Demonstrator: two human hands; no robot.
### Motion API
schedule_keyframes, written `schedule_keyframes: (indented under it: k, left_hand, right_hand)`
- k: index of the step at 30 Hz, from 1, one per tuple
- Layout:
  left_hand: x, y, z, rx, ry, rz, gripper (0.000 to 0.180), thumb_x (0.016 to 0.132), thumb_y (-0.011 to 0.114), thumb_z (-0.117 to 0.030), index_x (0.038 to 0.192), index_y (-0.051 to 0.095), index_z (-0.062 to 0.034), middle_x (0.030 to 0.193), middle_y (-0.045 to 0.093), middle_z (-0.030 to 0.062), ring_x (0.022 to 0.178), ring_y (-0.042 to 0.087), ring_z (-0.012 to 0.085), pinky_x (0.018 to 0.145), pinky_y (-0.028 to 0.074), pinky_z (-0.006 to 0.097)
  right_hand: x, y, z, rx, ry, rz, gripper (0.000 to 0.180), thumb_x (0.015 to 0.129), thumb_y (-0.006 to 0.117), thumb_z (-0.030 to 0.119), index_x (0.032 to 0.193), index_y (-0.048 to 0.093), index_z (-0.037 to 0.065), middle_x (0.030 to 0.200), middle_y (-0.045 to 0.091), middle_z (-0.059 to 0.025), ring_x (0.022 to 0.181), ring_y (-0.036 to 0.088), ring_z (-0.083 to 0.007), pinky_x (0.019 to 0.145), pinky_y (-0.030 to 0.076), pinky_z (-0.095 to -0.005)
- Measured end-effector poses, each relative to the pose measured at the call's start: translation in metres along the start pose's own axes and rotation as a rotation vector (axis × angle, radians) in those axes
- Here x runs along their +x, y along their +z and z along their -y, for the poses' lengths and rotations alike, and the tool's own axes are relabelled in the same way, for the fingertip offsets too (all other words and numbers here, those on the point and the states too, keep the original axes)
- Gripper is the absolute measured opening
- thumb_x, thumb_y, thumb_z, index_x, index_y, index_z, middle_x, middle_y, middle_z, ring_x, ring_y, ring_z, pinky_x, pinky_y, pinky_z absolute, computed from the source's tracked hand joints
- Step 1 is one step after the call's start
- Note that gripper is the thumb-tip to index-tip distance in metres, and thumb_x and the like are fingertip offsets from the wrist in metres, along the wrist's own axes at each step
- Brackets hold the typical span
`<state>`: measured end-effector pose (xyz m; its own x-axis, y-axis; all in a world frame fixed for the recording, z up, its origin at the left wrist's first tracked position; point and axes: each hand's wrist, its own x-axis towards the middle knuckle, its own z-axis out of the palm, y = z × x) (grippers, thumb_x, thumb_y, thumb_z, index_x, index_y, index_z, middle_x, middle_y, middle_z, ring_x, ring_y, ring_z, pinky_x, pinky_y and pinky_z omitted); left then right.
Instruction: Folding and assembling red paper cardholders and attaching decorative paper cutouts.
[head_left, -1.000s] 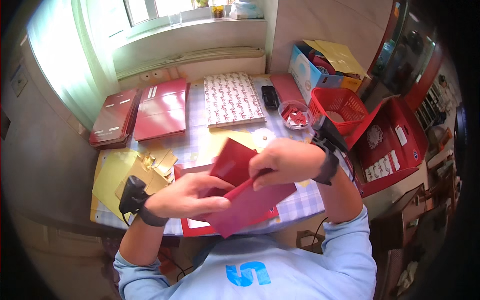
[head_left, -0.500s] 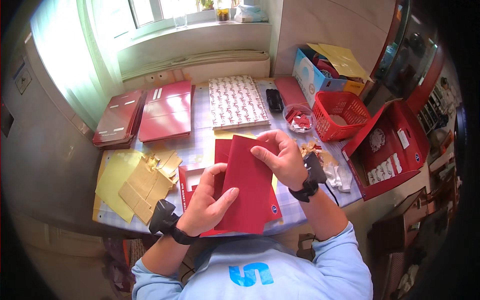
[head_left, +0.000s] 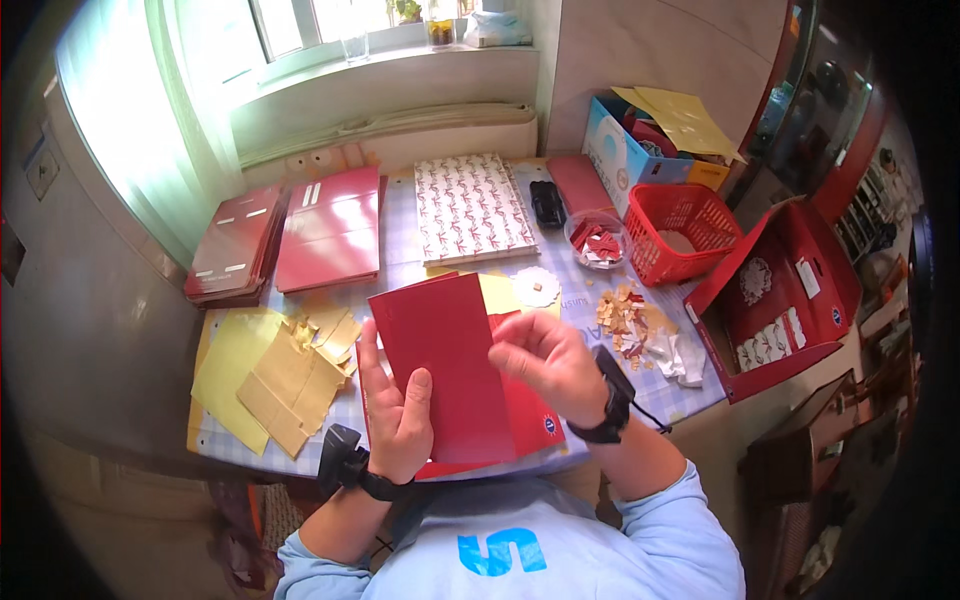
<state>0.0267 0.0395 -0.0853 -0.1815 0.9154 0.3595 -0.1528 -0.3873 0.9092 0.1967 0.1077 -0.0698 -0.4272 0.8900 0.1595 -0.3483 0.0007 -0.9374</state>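
Observation:
A folded dark red card (head_left: 440,365) is held upright-tilted in front of me, over the front of the table. My left hand (head_left: 402,430) grips its left side, thumb across the front and fingers behind. At the card's right edge, my right hand (head_left: 555,370) has its thumb and fingertips drawn together on a red edge or flap. Beneath the card lies a larger red printed piece (head_left: 535,415) with a small round blue emblem, mostly covered. A white lacy paper doily (head_left: 538,287) with a small tan square on it lies beyond my right hand.
Stacks of red folders (head_left: 330,230) stand at the back left, with yellow and tan card (head_left: 290,390) nearer. A patterned book-like stack (head_left: 475,210) lies behind. To the right are a clear bowl (head_left: 598,240), red basket (head_left: 685,235), paper scraps (head_left: 625,325) and an open red box (head_left: 780,300).
The card has shifted left and turned more upright. My right hand has moved down from its top edge to its right side. The doily has come into view.

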Motion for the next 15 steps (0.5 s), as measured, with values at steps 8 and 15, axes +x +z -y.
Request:
schedule_keyframes:
  k: [8, 15]
  left_hand:
    - [-0.005, -0.006, 0.013, -0.074, 0.065, -0.070, 0.049, 0.098, 0.045, -0.010, 0.141, 0.025, -0.0015, 0.134, 0.046, 0.0124, 0.116, 0.051, 0.0174, 0.098, 0.040, 0.032]
    - [-0.013, 0.003, 0.018, 0.036, 0.062, -0.181, 0.028, 0.100, 0.048, -0.020, 0.120, 0.049, -0.0014, 0.110, 0.060, 0.0059, 0.096, 0.057, 0.0111, 0.086, 0.046, 0.026]
  right_hand:
    - [-0.017, 0.013, -0.004, -0.244, -0.038, -0.047, 0.023, 0.087, 0.069, 0.017, 0.100, 0.059, 0.000, 0.082, 0.067, -0.0046, 0.072, 0.062, -0.0079, 0.065, 0.051, -0.0239]
    - [-0.024, 0.021, -0.023, -0.641, -0.304, -0.194, 0.023, 0.094, 0.054, 0.016, 0.112, 0.052, 0.002, 0.084, 0.065, -0.0194, 0.074, 0.067, -0.0336, 0.064, 0.053, -0.0374]
